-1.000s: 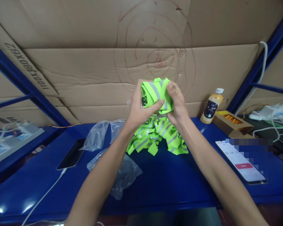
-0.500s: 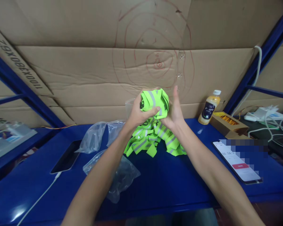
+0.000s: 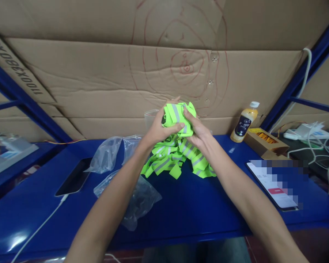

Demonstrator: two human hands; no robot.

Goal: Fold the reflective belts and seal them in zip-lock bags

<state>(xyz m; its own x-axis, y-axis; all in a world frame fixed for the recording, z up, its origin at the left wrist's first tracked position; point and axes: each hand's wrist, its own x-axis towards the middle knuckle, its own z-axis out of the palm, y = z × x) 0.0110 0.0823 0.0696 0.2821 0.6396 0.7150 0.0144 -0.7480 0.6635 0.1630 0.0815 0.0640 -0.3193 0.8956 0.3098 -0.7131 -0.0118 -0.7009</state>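
- Two hands up above the blue table [image 3: 197, 215], both closed around one rolled-up hi-vis vest bundle [image 3: 178, 117], neon yellow-green with grey reflective stripes.
- Left hand [image 3: 160, 128] wraps the bundle from the left, thumb across the front.
- Right hand [image 3: 197, 130] clamps it from the right, fingers curled over the top.
- Bundle is held in the air, right above the pile of loose vests [image 3: 178, 159] lying on the table; whether it touches the pile I can't tell.
- Clear plastic bags [image 3: 131, 190] lie left of the pile, partly under the left forearm.
- Dark phone [image 3: 75, 179] with a white cable [image 3: 38, 230] sits far left.
- Lit phone [image 3: 274, 186] on the right, screen partly blurred.
- Juice bottle [image 3: 245, 122] and an open cardboard box [image 3: 268, 144] stand at back right, against the cardboard wall [image 3: 98, 80].
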